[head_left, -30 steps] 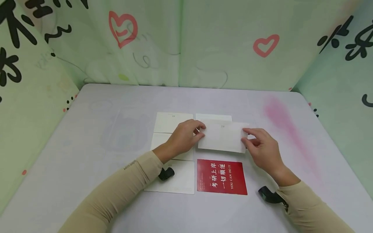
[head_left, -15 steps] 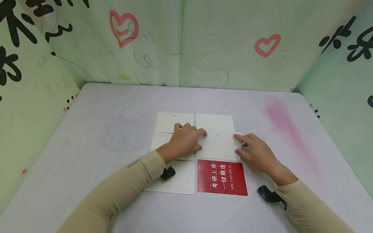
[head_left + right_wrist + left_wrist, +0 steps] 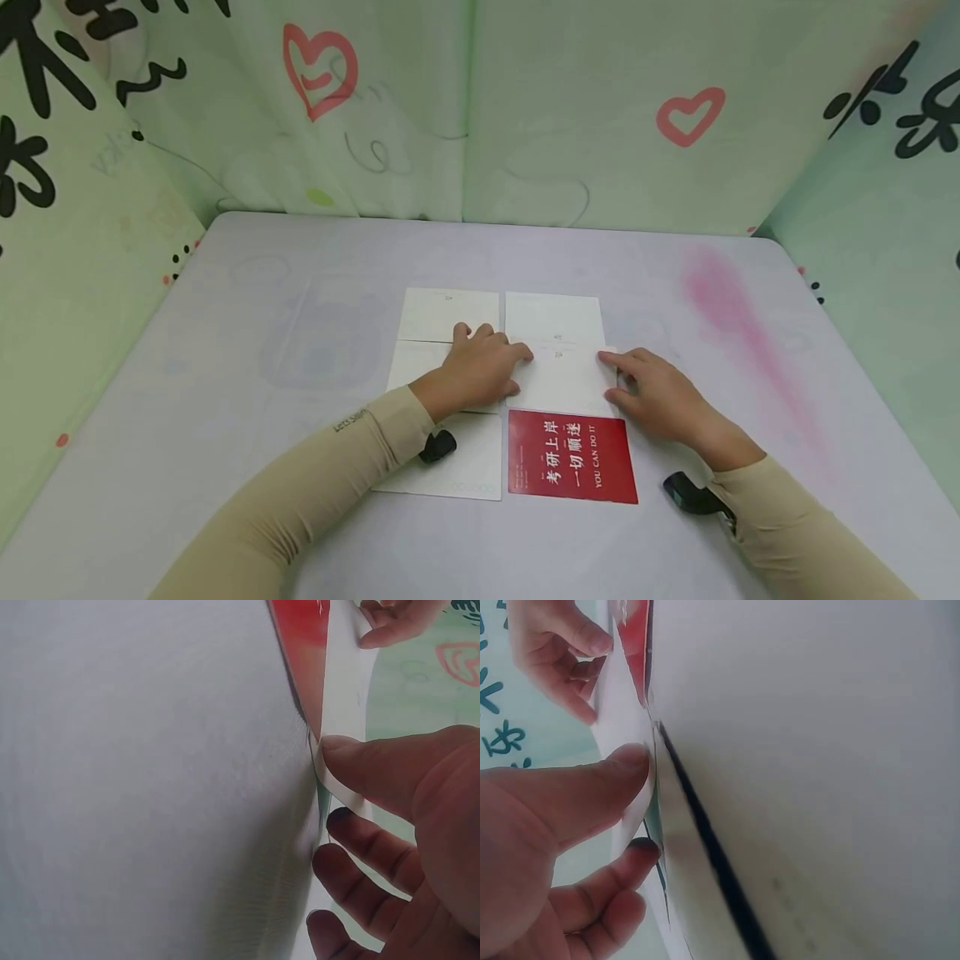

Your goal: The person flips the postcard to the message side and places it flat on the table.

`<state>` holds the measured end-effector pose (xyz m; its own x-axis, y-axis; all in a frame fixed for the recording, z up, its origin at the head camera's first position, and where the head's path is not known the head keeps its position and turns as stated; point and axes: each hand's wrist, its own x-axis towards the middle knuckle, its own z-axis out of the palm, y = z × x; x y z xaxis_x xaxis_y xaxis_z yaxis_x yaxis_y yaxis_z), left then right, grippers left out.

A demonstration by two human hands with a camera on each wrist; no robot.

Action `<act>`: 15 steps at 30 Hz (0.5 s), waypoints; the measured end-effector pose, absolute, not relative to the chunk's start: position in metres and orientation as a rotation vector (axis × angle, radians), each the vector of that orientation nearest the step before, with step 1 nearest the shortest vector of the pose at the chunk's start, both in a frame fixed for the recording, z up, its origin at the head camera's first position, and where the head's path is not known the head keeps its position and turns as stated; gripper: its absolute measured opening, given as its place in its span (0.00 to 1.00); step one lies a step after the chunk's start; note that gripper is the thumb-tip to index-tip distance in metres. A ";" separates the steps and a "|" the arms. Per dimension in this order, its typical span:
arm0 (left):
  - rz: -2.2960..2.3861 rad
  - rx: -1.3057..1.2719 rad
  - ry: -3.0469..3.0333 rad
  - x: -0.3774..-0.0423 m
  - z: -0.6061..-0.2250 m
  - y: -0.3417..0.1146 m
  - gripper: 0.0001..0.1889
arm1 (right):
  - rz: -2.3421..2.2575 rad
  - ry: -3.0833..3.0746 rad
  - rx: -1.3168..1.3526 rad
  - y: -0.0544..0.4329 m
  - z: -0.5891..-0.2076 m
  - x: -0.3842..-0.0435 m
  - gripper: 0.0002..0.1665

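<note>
A white card (image 3: 562, 383) with small print near its far edge lies low over the table's middle, between both hands. My left hand (image 3: 480, 367) pinches its left edge, and my right hand (image 3: 663, 400) pinches the right one. In the right wrist view, the thumb (image 3: 360, 769) presses on the card's face near the edge, with a finger behind. A greenish underside shows below the card in both wrist views. Just nearer than it lies a red card (image 3: 573, 458) with white lettering. Its far side overlaps another white card (image 3: 553, 317).
To the left runs a column of white cards: a far one (image 3: 442, 310), a middle one (image 3: 411, 362) partly under my left hand, and a near one (image 3: 472, 458). The white table (image 3: 750, 542) bears a pink stain. Green printed curtains (image 3: 562, 125) enclose its back and sides.
The white card has come down and nearer, from above the far right card to just beyond the red card. Both hands have moved with it, slightly closer to the body.
</note>
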<state>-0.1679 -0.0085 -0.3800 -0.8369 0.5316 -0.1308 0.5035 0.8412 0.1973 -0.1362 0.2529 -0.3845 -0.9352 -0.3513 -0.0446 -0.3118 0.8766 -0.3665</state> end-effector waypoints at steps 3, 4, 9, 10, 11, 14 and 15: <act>0.218 0.809 2.836 -0.168 -0.379 -0.008 0.24 | -0.531 2.933 -0.529 0.253 -0.385 -0.136 0.34; 0.217 0.810 2.833 -0.168 -0.379 -0.008 0.24 | -0.526 2.933 -0.531 0.253 -0.385 -0.136 0.34; 0.186 0.823 2.826 -0.167 -0.380 -0.008 0.24 | -0.519 2.931 -0.538 0.254 -0.385 -0.137 0.34; 0.175 0.825 2.825 -0.167 -0.380 -0.009 0.24 | -0.520 2.930 -0.539 0.254 -0.386 -0.137 0.33; 0.161 0.828 2.826 -0.167 -0.381 -0.009 0.23 | -0.522 2.929 -0.539 0.254 -0.386 -0.137 0.33; 0.114 0.841 2.832 -0.166 -0.381 -0.009 0.23 | -0.524 2.926 -0.525 0.253 -0.386 -0.136 0.33; 0.101 0.853 2.832 -0.166 -0.381 -0.009 0.23 | -0.522 2.925 -0.514 0.253 -0.386 -0.136 0.34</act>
<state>-0.1661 -0.0091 -0.3810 -0.8186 0.5533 -0.1540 0.5409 0.8329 0.1172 -0.1362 0.2529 -0.3859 -0.9341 -0.3514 -0.0631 -0.3079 0.8822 -0.3562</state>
